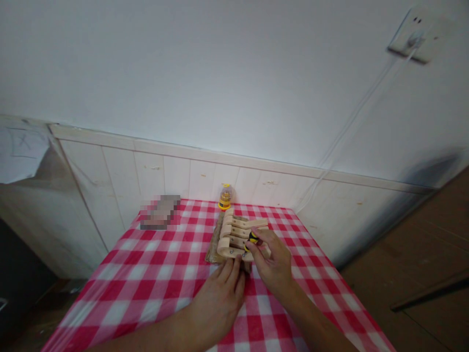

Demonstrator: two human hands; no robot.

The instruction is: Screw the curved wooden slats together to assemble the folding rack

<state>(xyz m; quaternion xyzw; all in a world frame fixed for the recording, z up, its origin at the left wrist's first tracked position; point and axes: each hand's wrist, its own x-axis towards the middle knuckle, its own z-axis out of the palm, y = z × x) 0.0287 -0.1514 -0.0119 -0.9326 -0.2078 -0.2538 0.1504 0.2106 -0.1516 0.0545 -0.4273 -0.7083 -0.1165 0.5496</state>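
A pale wooden rack of several curved slats (236, 233) lies on a brown board near the far middle of the table. My left hand (220, 298) rests flat on the cloth, fingers stretched out, fingertips touching the rack's near edge. My right hand (273, 261) is closed around a small yellow-and-black screwdriver (252, 239), its tip pointing down at the rack's near slat. A loose wooden slat (256, 224) lies across the top of the rack.
The table carries a red-and-white checked cloth (154, 283) and stands against a white panelled wall. A yellow-capped container of bits (225, 196) stands at the table's far edge. A blurred grey object (160, 212) lies at far left. Brown floor shows at right.
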